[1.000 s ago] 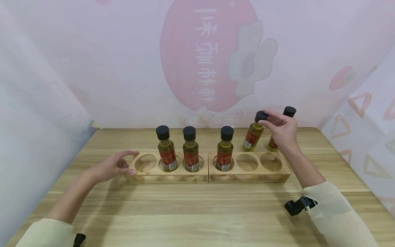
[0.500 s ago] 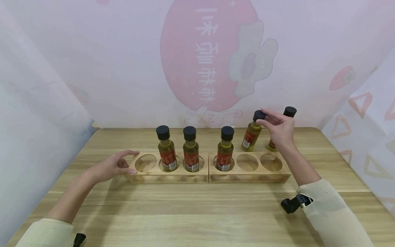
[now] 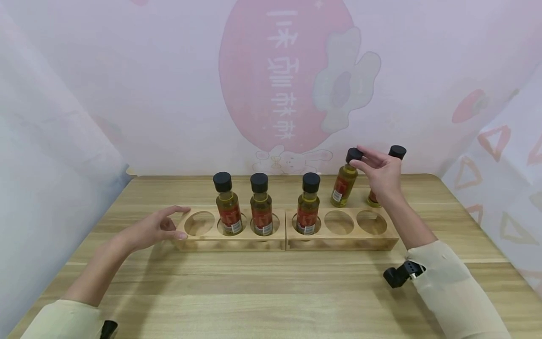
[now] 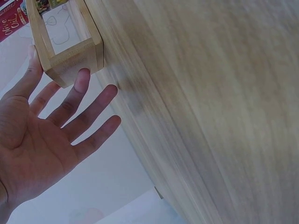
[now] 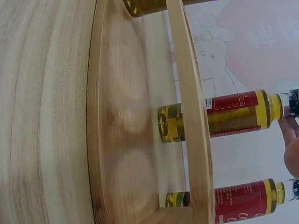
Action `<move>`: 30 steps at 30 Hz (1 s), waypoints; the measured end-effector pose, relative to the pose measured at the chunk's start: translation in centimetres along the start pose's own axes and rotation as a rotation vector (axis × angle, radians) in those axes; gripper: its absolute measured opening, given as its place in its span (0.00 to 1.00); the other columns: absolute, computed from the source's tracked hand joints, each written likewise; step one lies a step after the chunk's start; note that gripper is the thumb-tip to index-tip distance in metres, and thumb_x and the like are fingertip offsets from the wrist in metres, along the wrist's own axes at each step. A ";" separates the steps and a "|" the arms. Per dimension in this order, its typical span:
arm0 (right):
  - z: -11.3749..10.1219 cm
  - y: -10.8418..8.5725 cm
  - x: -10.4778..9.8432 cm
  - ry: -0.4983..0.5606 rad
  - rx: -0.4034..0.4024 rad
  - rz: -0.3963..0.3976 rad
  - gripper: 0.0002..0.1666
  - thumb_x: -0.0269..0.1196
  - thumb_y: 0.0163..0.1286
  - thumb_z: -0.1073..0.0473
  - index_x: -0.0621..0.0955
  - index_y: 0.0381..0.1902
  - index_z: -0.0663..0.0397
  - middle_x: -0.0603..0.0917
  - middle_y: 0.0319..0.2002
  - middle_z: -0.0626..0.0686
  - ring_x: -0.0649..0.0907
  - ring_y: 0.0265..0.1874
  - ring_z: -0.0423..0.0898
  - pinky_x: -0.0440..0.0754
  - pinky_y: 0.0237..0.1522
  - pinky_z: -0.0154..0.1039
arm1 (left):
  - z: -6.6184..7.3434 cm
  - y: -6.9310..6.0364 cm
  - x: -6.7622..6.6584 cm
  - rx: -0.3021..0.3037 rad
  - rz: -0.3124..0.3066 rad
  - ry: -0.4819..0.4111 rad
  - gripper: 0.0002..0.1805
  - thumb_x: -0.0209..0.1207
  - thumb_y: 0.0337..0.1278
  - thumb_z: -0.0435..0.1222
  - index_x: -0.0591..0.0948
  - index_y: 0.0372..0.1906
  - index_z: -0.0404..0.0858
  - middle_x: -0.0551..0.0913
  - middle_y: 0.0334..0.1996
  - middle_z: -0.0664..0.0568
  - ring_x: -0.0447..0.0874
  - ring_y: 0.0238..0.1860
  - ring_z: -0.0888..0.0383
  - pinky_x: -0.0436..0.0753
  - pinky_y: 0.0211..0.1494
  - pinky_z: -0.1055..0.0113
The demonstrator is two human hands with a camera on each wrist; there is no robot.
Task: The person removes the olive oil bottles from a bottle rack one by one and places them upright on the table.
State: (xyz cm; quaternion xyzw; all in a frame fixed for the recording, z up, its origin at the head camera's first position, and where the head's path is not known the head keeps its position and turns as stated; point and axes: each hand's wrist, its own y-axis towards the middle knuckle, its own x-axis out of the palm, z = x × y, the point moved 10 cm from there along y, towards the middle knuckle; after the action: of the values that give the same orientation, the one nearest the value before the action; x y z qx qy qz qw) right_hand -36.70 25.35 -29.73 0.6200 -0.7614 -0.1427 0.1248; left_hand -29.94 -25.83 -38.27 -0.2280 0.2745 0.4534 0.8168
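Note:
My right hand (image 3: 383, 178) pinches the black cap of an olive oil bottle (image 3: 345, 186) between thumb and fingers. This bottle leans slightly, behind a wooden rack (image 3: 342, 243) with round holes; whether its base touches the table I cannot tell. In the right wrist view the same bottle (image 5: 233, 114) shows past the rack's rail, fingertips at its cap. Another bottle (image 3: 374, 195) stands behind the rack, partly hidden by my right hand. At the far left, my left hand (image 3: 148, 229) holds the end of a second wooden rack (image 3: 233, 246), thumb in front and index finger behind.
Two bottles (image 3: 230, 212) (image 3: 262, 214) stand in the left rack, whose leftmost hole is vacant. One bottle (image 3: 308, 212) sits in the right rack's left hole; its other two holes are vacant. A printed curtain (image 3: 169, 94) hangs behind the wooden table (image 3: 271, 292).
My right hand has shifted slightly left and upward, and the pinched bottle has moved a little left with it. My left hand and the racks stay put.

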 end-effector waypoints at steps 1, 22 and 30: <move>0.1 0.1 0.1 -0.013 0.005 -0.004 0.28 0.75 0.63 0.68 0.82 0.61 0.70 0.91 0.43 0.39 0.88 0.43 0.31 0.81 0.51 0.26 | 0.0 0.0 0.0 -0.003 0.001 0.004 0.41 0.68 0.67 0.35 0.60 0.76 0.25 0.81 0.28 0.47 0.77 0.30 0.56 0.74 0.34 0.65; 0.5 0.5 1.1 -0.126 -0.007 -0.024 0.31 0.71 0.70 0.64 0.77 0.68 0.66 0.80 0.62 0.66 0.87 0.53 0.36 0.79 0.56 0.28 | -0.1 0.0 -0.2 -0.015 0.000 0.027 0.42 0.68 0.67 0.37 0.61 0.77 0.26 0.82 0.28 0.45 0.79 0.31 0.53 0.75 0.35 0.64; 0.4 0.2 1.6 -0.115 -0.021 -0.091 0.35 0.70 0.69 0.68 0.73 0.72 0.68 0.78 0.65 0.68 0.85 0.58 0.45 0.79 0.54 0.27 | 0.1 0.0 0.1 -0.012 -0.001 0.023 0.42 0.68 0.67 0.37 0.61 0.76 0.25 0.82 0.28 0.46 0.77 0.30 0.54 0.74 0.34 0.64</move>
State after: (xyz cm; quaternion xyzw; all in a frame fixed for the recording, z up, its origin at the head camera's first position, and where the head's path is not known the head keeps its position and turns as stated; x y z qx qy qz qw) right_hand -37.41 23.83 -30.03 0.6433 -0.7369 -0.1914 0.0809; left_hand -29.91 -25.69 -38.23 -0.2382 0.2811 0.4520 0.8123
